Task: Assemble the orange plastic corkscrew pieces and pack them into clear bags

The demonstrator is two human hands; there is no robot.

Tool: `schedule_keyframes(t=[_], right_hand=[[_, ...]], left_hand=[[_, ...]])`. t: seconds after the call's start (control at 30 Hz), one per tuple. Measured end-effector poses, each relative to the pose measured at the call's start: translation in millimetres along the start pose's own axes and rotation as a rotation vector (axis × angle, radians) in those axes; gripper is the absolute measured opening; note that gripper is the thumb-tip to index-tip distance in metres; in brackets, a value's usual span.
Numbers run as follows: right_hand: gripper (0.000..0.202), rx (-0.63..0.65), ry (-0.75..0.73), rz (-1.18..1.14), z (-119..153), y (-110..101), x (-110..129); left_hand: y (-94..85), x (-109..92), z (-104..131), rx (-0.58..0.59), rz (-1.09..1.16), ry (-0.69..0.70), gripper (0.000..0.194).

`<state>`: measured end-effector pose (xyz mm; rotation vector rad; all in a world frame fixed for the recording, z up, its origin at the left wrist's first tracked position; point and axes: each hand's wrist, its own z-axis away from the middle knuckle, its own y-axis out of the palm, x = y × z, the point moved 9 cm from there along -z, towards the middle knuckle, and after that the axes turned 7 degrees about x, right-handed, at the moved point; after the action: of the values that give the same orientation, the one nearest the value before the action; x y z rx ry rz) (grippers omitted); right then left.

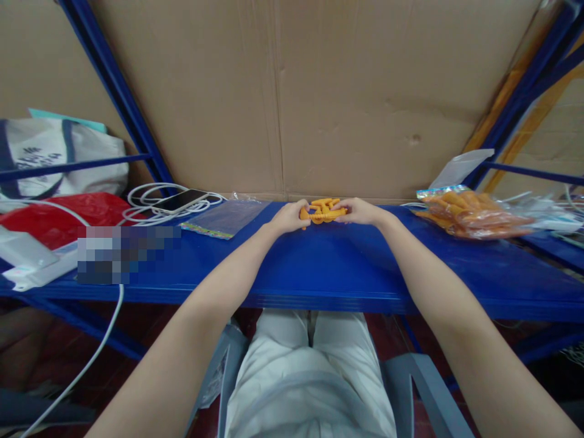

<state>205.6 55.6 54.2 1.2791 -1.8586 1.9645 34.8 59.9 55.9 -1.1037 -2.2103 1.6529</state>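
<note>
Several orange plastic pieces point(325, 205) are bunched between my two hands at the back of the blue table point(328, 261). My left hand point(291, 217) is closed on an orange piece at the left side of the bunch, thumb and fingers pinching it. At the right side, my right hand point(358, 212) has its fingers curled round the end of an orange piece. More orange pieces lie just behind the held ones. How the single pieces join cannot be made out.
A flat clear bag point(225, 218) and a phone point(180, 201) on coiled white cable lie left. Farther left are a red bag point(68, 213) and white power strip point(41, 267). A bag of orange pieces point(474, 213) sits right. Cardboard point(283, 97) stands behind.
</note>
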Motion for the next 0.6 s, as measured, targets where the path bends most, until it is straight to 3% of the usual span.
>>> schedule_keyframes(t=[0.37,0.6], right_hand=[[0.044,0.001,0.083,-0.292,10,-3,-7],[0.025,0.015,0.127,-0.502,19,-4,-7]], left_hand=[[-9.1,-4,3,-0.036,0.01,-0.011,0.03],[-12.2,-6,4,-0.05,0.016,-0.007,0.03]])
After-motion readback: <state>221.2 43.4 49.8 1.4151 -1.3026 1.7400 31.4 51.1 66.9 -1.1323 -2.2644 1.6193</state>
